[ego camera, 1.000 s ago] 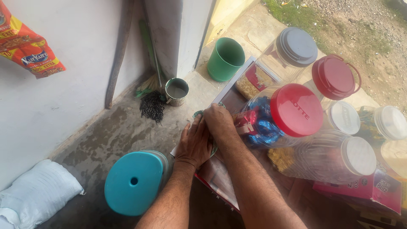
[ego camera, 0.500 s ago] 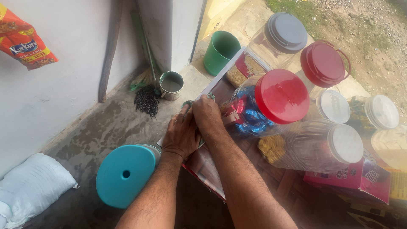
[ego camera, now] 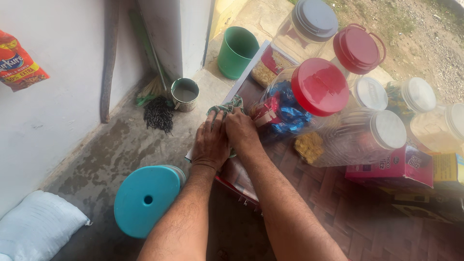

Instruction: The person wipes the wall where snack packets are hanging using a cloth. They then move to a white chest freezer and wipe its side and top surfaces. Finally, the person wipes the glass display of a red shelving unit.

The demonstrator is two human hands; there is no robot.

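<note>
The concrete floor (ego camera: 111,150) takes the left half of the scene, wet-patched, w/ open room between the white wall at far left and the table (ego camera: 338,212) edge. The table, brick-patterned, fills the right; its left edge runs diagonally from the green cup (ego camera: 237,52) at far centre down to near centre. Big clear jars crowd its far right: the red-lidded jar (ego camera: 309,96) of blue and red wrapped sweets lies tipped, just right of the hands, w/ a white-lidded jar (ego camera: 360,137) near it. Little free room on that side. A blue stool (ego camera: 146,199) stands on the floor just left of the left forearm, close to the table edge. A white sack (ego camera: 38,227) lies near left. A small metal tin (ego camera: 185,94) and a broom head (ego camera: 158,113) sit far centre on the floor.

Both hands press side by side at the table's left edge: left hand (ego camera: 211,145) and right hand (ego camera: 240,131), palms down, fingers together and flat on a greenish cloth (ego camera: 227,105), which pokes out beyond the fingertips.
</note>
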